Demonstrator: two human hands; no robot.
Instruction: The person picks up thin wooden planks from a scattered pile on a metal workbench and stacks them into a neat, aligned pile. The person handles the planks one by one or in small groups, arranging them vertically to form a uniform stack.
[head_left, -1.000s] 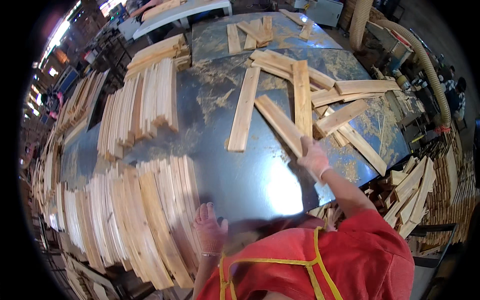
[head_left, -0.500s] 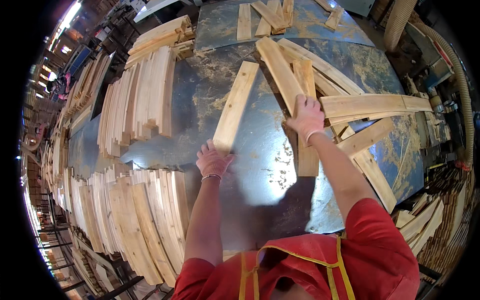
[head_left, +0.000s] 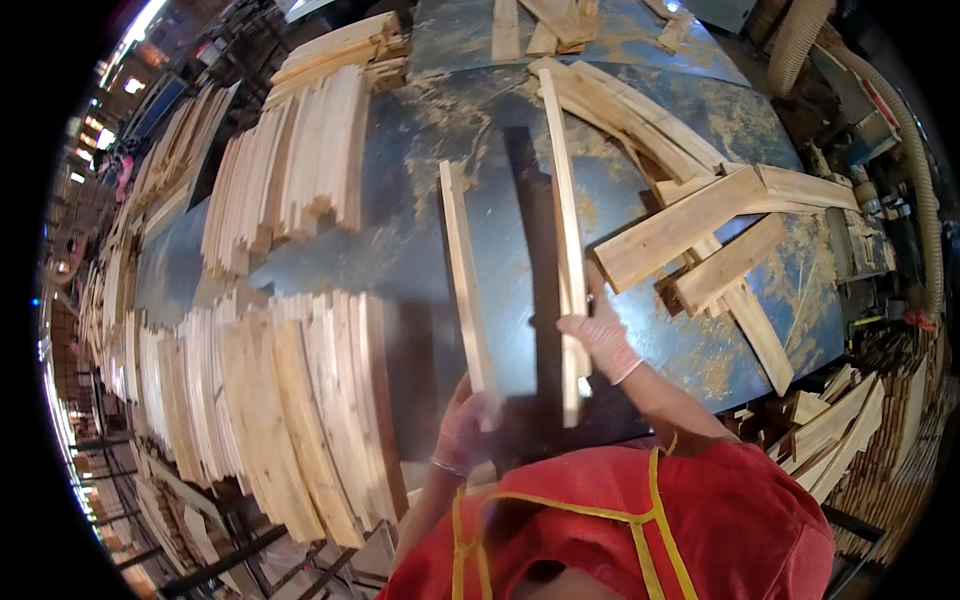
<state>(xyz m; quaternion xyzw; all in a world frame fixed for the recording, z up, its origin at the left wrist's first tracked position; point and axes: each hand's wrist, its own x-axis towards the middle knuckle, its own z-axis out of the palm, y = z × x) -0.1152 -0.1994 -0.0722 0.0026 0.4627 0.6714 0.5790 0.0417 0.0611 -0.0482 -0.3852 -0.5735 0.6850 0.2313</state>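
My left hand point(head_left: 466, 428), gloved and slightly blurred, is closed around the near end of a wooden board point(head_left: 463, 262) turned up on its narrow edge. To its right my gloved right hand point(head_left: 604, 342) grips a longer wooden board point(head_left: 564, 190), also on edge, near its lower part. A second board seems pressed against that one, mostly hidden behind it. The two hands hold their boards apart over the dark table point(head_left: 400, 250). Just right of my right hand lies a loose pile of boards, with one board point(head_left: 680, 228) slanting across the top.
Rows of boards point(head_left: 300, 400) stand packed along the table's left side, with another stack point(head_left: 300, 160) beyond. More boards point(head_left: 545, 25) lie at the far end amid sawdust. Ridged hoses point(head_left: 800, 50) hang at the far right. Thin offcuts point(head_left: 890, 440) are piled at the near right.
Both hands have drawn nearer to me, and their boards have turned from flat onto edge. My right hand's board has come off the pile, where one board now slants differently.
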